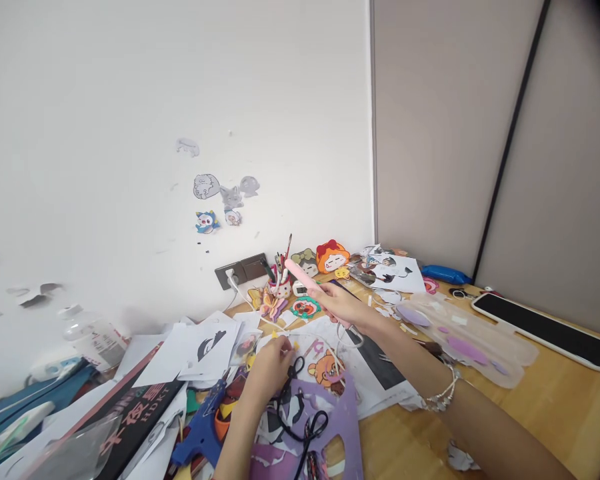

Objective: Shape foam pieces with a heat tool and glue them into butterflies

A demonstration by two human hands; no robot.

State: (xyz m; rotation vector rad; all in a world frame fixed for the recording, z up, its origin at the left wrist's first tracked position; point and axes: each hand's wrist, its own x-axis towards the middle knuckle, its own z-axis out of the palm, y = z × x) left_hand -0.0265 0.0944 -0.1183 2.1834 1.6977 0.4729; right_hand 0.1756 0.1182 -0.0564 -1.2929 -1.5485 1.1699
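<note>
You have a blue plastic hot-glue gun [200, 433] at lower centre-left, a flat black-screened white tablet [545, 327] far right, and grey cartoon paper stickers [220, 190] on the wall mid-frame.

Glue gun [200, 433] on papers [207, 347], left of scissors [307, 440].

One pink pen [305, 279], one black scissors [300, 407] at 6 o'clock, one blue glue gun [203, 430], one phone [545, 327] at 3 o'clock.
</note>
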